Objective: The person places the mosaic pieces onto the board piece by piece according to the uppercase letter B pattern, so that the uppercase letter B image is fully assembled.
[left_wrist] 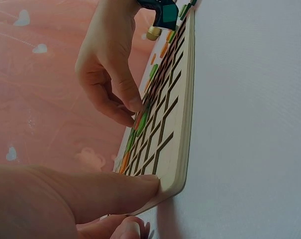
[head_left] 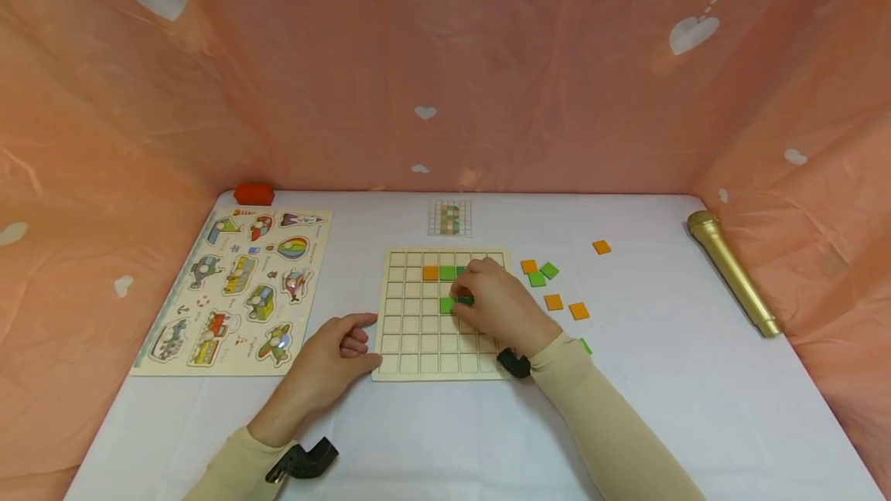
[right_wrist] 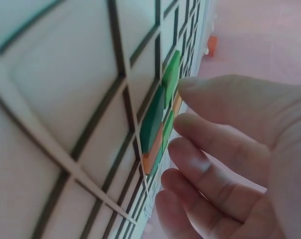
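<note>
A pale wooden grid board (head_left: 411,342) lies in the middle of the table. Orange, light green and dark green square tiles sit in its cells, among them an orange tile (head_left: 431,273) and a light green tile (head_left: 445,305). My right hand (head_left: 497,304) is over the board, its fingers bent and apart with nothing between them. In the right wrist view its thumb tip is right by a light green tile (right_wrist: 171,79), next to a dark green tile (right_wrist: 152,119). My left hand (head_left: 327,358) rests at the board's left edge, its thumb on the near corner in the left wrist view.
Loose orange tiles (head_left: 579,311) and green tiles (head_left: 549,270) lie right of the board. A small pattern card (head_left: 451,218) lies behind it. At left is a picture puzzle board (head_left: 237,300) with a red block (head_left: 254,194) behind; at right, a gold microphone-shaped object (head_left: 734,273).
</note>
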Demonstrator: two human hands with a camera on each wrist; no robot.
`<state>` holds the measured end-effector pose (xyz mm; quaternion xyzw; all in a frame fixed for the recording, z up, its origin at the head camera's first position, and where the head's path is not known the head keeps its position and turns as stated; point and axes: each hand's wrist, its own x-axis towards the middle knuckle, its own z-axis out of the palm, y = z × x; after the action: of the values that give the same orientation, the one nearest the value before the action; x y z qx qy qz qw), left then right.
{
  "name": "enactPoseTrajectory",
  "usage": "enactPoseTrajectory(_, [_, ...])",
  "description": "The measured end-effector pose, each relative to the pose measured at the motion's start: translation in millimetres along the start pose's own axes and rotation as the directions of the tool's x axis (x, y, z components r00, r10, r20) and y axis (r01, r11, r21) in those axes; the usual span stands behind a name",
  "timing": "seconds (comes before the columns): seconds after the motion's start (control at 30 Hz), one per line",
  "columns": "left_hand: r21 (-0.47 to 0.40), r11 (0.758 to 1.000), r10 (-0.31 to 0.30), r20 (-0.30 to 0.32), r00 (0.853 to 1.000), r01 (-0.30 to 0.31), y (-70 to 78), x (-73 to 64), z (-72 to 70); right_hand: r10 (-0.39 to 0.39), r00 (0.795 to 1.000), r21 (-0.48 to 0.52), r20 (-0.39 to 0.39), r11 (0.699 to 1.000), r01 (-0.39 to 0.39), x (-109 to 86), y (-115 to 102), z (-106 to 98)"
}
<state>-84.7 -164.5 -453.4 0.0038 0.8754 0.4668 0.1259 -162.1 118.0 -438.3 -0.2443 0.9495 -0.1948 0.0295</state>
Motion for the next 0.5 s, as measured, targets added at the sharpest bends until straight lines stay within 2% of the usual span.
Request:
enactPoseTrajectory(0.2, [0.008,1.000,-0.010,-0.004,1.000,0.010,0.4,0.9,-1.5,-0.015,1.000,0.007,-0.016,1.000,0.015,1.0,5,-5])
enactPoseTrajectory(0.3, [0.007,1.000,-0.009,-0.005,1.000,0.009,0.8,0.2,-1.5,-0.008,1.000,0.059,-0.023,0.998,0.010,0.4,14,-13])
enactPoseTrajectory(0.4, [0.011,1.000,-0.012,-0.007,1.000,0.012,1.0,-0.7,-0.9,0.054,0.998,0.114,-0.038,0.992,-0.050,-2.9,29,-25])
enactPoseTrajectory(0.5, [0.017,1.000,-0.017,-0.007,1.000,0.017,1.4,-1.1,-0.6,0.166,0.985,0.146,-0.052,0.977,-0.157,-9.7,48,-39])
